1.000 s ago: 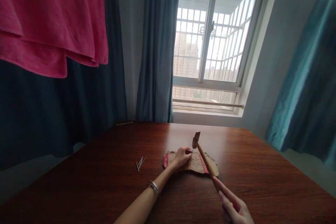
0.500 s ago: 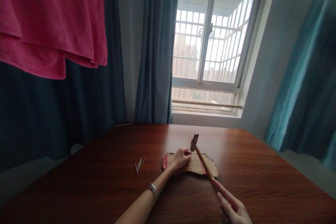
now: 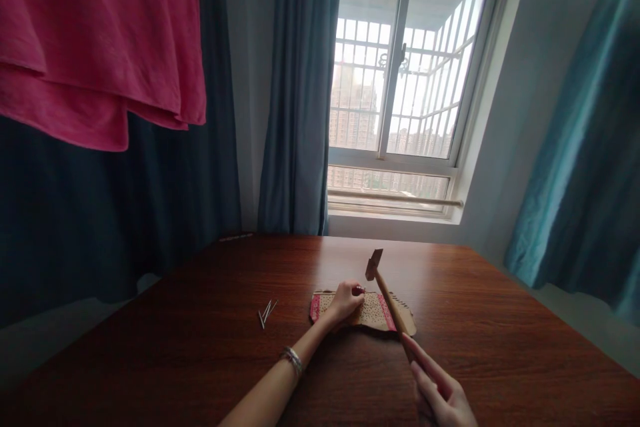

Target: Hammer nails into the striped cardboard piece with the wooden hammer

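"Hammer [image 3: 390, 305], where is it?"

"Held over the patterned board [image 3: 375, 311], the right hand's [image 3: 445, 392] fingers wrapped round the handle."

"And the left hand [image 3: 344, 301]?"

"At the board, fingers bunched together (a bracelet [image 3: 292, 360] rings that wrist); whether they pinch anything, I cannot tell."

"Those thin metal pieces [image 3: 261, 320]?"

"Left of the board, close together on the table [image 3: 200, 360]."

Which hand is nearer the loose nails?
Left. The left hand, over the patterned cardboard, is right of the nails; the right hand, gripping the hammer handle, is farther right.
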A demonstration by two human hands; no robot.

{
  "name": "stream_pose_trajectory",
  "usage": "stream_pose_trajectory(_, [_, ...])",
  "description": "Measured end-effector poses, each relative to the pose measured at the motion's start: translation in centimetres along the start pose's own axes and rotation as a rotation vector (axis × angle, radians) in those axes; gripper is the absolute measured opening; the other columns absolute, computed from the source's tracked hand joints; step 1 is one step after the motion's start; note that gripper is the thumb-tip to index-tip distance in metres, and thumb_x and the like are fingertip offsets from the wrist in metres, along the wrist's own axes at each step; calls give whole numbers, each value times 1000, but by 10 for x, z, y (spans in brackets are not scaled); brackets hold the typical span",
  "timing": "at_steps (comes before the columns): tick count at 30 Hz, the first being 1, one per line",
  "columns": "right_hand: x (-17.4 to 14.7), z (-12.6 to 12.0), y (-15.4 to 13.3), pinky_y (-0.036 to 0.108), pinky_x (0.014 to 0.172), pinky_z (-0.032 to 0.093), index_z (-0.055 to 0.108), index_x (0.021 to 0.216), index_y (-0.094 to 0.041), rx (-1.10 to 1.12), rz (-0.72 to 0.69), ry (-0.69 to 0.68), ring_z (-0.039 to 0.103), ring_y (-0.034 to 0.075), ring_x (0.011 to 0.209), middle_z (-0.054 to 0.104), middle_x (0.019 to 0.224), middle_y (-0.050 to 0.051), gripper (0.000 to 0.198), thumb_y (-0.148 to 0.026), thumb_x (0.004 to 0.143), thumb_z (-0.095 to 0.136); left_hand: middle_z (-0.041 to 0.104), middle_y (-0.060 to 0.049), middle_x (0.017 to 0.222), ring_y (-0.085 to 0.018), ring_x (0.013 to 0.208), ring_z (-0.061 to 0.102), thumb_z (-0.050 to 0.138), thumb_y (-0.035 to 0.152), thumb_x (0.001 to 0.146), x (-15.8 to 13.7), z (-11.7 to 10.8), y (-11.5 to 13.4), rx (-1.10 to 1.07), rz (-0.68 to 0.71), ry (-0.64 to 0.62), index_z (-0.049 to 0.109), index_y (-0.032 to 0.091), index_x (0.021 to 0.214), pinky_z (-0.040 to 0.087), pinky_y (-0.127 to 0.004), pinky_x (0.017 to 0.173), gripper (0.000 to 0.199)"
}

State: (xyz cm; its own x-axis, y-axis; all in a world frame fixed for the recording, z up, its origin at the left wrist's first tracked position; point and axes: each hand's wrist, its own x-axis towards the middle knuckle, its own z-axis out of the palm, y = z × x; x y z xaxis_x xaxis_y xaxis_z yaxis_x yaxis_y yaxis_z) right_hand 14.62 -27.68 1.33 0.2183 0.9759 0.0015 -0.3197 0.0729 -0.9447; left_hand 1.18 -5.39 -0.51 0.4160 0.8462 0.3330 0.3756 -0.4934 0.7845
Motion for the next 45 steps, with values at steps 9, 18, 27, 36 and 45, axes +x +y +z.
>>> stream_pose_trajectory(9, [-4,11,2,17,35,7,49,123,-14,-30,-10,77,14,3,36,19,41,-12,75,-55,62,65,66,-5,76,-16,72,59,49,19,68,2,1,-3,3,17,-19,65,12,76,43,-23,66,19])
stream_pose_trajectory(18, [-3,14,-11,17,36,8,49,124,-13,-136,-14,6,12,3,37,15,44,-12,71,-54,67,61,66,-4,76,-15,72,59,50,20,66,3,2,-7,-6,29,-3,65,12,76,43,-23,66,20])
stream_pose_trajectory(27, [-10,18,-26,19,31,23,65,106,-21,-182,-7,54,25,4,34,50,49,-2,55,-48,58,69,65,-4,74,-15,69,58,49,19,66,5,6,-14,6,61,8,64,12,74,42,-22,64,18])
stream_pose_trajectory(36, [-11,23,-40,18,31,22,63,109,-16,-231,-15,-10,23,4,33,37,38,-6,59,-51,61,67,65,-4,72,-14,66,56,49,20,66,3,3,-8,50,28,8,64,11,72,39,-22,60,18])
stream_pose_trajectory(45, [-9,19,-24,18,29,23,60,113,-16,-246,-35,33,23,5,30,32,34,-7,63,-53,62,64,65,-3,73,-15,70,56,50,19,66,2,1,-4,82,-2,-15,65,11,73,39,-22,63,19])
